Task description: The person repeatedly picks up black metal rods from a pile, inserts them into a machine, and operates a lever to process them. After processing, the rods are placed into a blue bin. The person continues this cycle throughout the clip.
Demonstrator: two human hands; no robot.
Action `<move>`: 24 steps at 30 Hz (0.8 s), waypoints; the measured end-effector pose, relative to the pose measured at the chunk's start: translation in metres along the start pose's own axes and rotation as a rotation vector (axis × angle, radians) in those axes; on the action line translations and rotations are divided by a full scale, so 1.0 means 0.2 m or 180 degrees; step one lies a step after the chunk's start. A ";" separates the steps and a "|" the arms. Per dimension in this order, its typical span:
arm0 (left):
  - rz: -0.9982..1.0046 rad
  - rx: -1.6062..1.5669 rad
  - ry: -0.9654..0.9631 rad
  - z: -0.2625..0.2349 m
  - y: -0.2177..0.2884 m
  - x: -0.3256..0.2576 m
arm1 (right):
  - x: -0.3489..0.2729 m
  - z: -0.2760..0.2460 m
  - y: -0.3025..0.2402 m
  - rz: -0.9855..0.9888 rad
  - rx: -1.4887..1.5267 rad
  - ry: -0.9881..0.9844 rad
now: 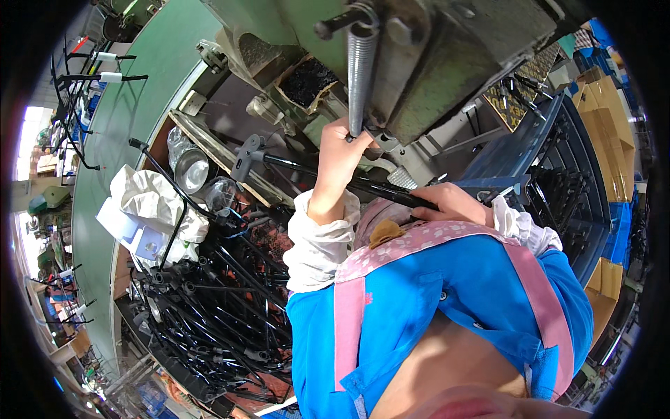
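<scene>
My right hand is closed round the near end of a black metal tube. The tube slants up to the left, passing behind my left wrist. A grey bracket with holes sits near its far end. My left hand is raised beneath the green press machine, its fingers curled at the lower end of a coil spring. What those fingers grip is hidden by the hand and the machine.
On the left, a heap of black tube parts lies below a white cloth bag and a metal bowl. A green table stands beyond. At right are a dark blue crate with black parts and cardboard boxes.
</scene>
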State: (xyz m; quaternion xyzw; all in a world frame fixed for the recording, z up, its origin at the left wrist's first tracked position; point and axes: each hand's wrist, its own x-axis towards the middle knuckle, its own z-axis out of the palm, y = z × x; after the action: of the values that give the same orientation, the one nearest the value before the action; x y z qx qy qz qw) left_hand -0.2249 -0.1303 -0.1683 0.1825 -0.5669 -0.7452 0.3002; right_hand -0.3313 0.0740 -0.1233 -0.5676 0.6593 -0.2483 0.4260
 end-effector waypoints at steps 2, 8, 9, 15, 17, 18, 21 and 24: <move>-0.0152 0.0036 0.0003 0.03 0.04 -0.01 | 0.00 0.00 0.01 -0.0072 -0.0051 0.0066; -0.0394 0.0734 -0.0005 0.02 0.04 -0.05 | -0.01 -0.02 0.00 -0.0039 0.0046 0.0089; -0.0366 0.0809 0.0055 0.03 0.05 -0.06 | -0.01 -0.02 -0.01 -0.0034 0.0044 0.0103; 0.0631 0.2762 0.0076 0.03 0.05 -0.11 | -0.01 -0.05 -0.02 -0.0195 -0.0050 0.0129; 0.1174 0.3168 0.0332 -0.01 0.08 -0.14 | 0.00 -0.08 -0.02 -0.0341 -0.0250 0.0210; 0.1219 0.3087 0.0452 -0.03 0.13 -0.15 | 0.01 -0.09 -0.02 -0.0400 -0.0339 0.0283; 0.1462 0.3473 0.0062 -0.13 0.22 -0.23 | 0.06 -0.16 -0.01 -0.0463 -0.0505 0.0352; 0.1459 0.3447 -0.0281 -0.15 0.20 -0.24 | 0.12 -0.21 -0.03 -0.0418 -0.0577 0.0420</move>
State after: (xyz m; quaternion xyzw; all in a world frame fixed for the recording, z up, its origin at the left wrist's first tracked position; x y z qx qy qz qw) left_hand -0.1618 -0.1274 -0.1428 0.1515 -0.9036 -0.2725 0.2938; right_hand -0.3636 0.0436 -0.1036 -0.6283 0.6670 -0.2518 0.3115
